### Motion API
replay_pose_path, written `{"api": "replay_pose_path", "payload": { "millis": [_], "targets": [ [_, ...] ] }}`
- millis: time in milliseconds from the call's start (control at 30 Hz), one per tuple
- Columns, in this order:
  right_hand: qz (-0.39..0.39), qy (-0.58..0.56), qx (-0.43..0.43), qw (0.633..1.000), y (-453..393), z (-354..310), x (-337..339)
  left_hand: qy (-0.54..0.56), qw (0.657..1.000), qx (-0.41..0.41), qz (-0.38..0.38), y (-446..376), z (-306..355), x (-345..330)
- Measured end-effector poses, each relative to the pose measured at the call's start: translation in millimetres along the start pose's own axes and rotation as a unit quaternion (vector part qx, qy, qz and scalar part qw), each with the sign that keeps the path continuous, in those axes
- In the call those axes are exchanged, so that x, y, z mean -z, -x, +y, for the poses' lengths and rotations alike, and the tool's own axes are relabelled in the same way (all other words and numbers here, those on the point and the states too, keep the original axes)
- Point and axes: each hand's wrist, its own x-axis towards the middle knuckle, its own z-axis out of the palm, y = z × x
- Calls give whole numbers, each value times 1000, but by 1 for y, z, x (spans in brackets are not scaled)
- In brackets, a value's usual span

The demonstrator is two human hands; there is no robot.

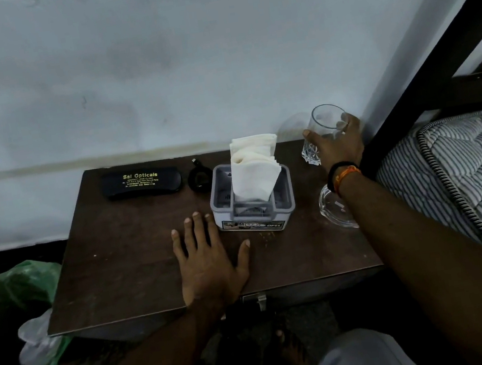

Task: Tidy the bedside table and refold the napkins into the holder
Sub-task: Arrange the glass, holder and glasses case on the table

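The right hand [337, 146] wraps a clear glass [324, 130] at the far right corner of the table [126, 262], fingers curled round its far side and thumb on the near side. The glass leans slightly left, and whether its base touches the wood cannot be told. The left hand [207, 259] lies flat and spread on the tabletop, holding nothing, its fingertips [196, 215] just beside the holder's near left corner.

The holder [251, 199], a grey box, stands between the two hands, slightly right of the table's middle. The napkins [254, 167] stand upright in it as a white wad, their long axis vertical and tipped a little to the far left, rising well above the rim.

So the napkins lie to the left and near of the right hand, and far and right of the left hand. The left hand is the nearer and the free one; it looks best placed to steady the holder or straighten the wad.

A black case [143, 183] and a small dark object [200, 177] sit along the far edge, left of the holder. A glass ashtray [333, 209] sits under the right forearm.
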Motion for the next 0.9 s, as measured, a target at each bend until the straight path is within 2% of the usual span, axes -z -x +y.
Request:
{"api": "replay_pose_path", "payload": {
  "millis": [267, 533, 900],
  "targets": [
    [30, -5, -1, 1000, 7, -10, 9, 2, 1000, 1, -1, -1, 0, 1],
    [92, -44, 38, 994, 30, -46, 58, -6, 1000, 3, -1, 1, -2, 1],
    [102, 26, 34, 994, 80, -1, 89, -8, 1000, 7, -9, 1, 1, 1]
  ]
}}
